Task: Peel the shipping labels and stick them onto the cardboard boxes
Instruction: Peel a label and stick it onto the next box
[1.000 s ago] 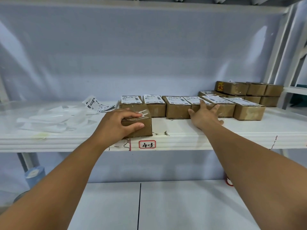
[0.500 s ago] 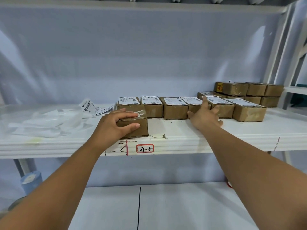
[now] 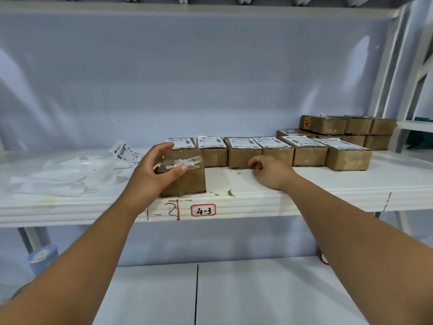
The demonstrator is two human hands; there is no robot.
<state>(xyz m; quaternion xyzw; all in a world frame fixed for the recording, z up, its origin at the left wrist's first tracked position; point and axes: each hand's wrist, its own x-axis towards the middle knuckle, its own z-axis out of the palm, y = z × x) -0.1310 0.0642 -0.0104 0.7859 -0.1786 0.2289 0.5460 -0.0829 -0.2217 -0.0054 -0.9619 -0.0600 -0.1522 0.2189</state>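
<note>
Head view: a red-bordered tag (image 3: 203,210) handwritten "4-3" is stuck on the front edge of the white shelf (image 3: 304,195). Just left of the tag are a red vertical line and black pen scrawls.

Directly above the tag's left side, an unlabelled brown cardboard box (image 3: 187,181) with torn clear tape on top stands at the shelf's front edge. The left hand (image 3: 150,177) holds its left end: the thumb lies on the taped top edge and the fingers (image 3: 164,146) arch over the far edge.

Behind the tag, a row of labelled brown boxes (image 3: 242,156) runs rightward, each with a white barcode label whose print is too small to read. The right hand (image 3: 273,172) rests on bare shelf above and right of the tag, fingers curled under with nothing seen in them.

Far right of the tag are stacked plain boxes (image 3: 358,127), one with a red-and-yellow sticker. Far left lie a curled strip of shipping labels (image 3: 126,152) and loose white backing sheets (image 3: 65,177).
</note>
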